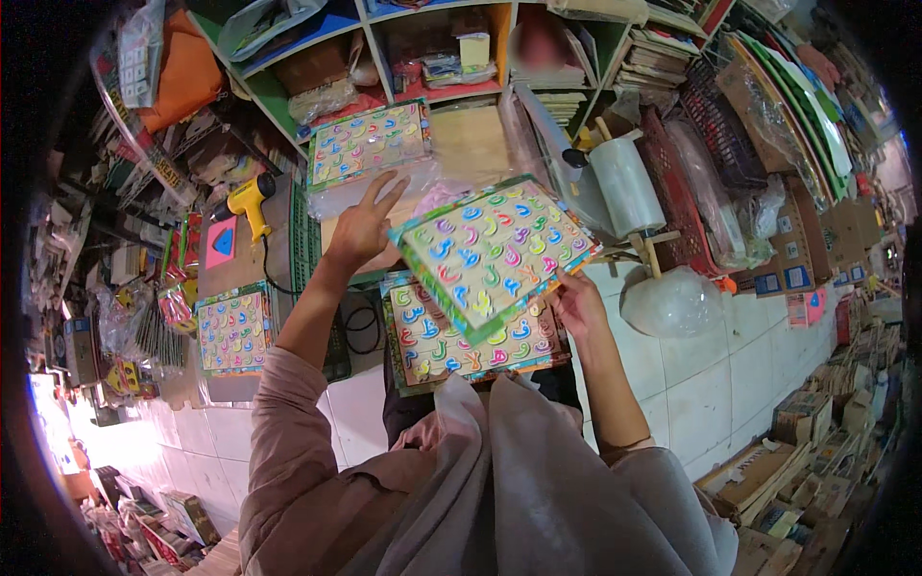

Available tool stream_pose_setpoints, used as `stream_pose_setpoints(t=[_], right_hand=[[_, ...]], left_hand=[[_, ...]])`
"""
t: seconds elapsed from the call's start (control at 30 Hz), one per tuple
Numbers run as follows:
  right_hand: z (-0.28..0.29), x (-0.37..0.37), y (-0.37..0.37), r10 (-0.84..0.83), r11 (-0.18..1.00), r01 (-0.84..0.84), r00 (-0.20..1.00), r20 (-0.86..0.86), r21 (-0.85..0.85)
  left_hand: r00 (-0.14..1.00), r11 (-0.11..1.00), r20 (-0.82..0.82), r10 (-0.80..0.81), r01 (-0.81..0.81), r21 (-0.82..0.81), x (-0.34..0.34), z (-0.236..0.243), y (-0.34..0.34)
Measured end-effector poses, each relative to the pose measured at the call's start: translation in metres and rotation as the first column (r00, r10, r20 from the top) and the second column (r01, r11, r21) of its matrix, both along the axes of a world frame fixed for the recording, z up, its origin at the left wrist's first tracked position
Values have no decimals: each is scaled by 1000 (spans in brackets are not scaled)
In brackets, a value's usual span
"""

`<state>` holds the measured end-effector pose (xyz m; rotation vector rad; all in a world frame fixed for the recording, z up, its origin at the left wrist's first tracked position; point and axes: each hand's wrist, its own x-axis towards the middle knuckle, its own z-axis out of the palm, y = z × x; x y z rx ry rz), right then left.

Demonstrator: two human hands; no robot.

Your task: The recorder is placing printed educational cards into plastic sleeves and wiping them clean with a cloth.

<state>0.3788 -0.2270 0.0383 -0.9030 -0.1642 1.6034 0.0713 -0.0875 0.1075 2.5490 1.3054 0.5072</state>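
Observation:
My right hand [581,303] grips the lower right edge of a wooden letter puzzle board [495,252] with colourful raised letters and a green patterned border. This board is tilted above a second letter board [461,357], which lies on my lap and is partly covered by it. My left hand [363,228] is open, its fingers spread, just left of the held board and close to clear plastic film [370,204] on the work surface. Beyond that hand, a third letter board [370,144] lies at the far side of the table.
To the left lie a yellow heat gun [252,204] with a black cord and another letter board [235,329]. A roll of clear film [626,187] stands at the right, above a plastic bag [672,302]. Packed shelves [379,53] rise behind; cardboard stacks [802,418] line the right.

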Motion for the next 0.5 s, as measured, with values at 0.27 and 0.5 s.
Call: stream_pose_setpoints(t=[0.27,0.5], right_hand=[[-54,-24,71,-64,998,64,998,-19,-16],[-60,-79,137,-48,999,50,993,-106,12]], left_hand=[[988,962,58,-143,125,243,3,-17,-12],[996,997,59,68,-65,-49,-12,-33,-48]])
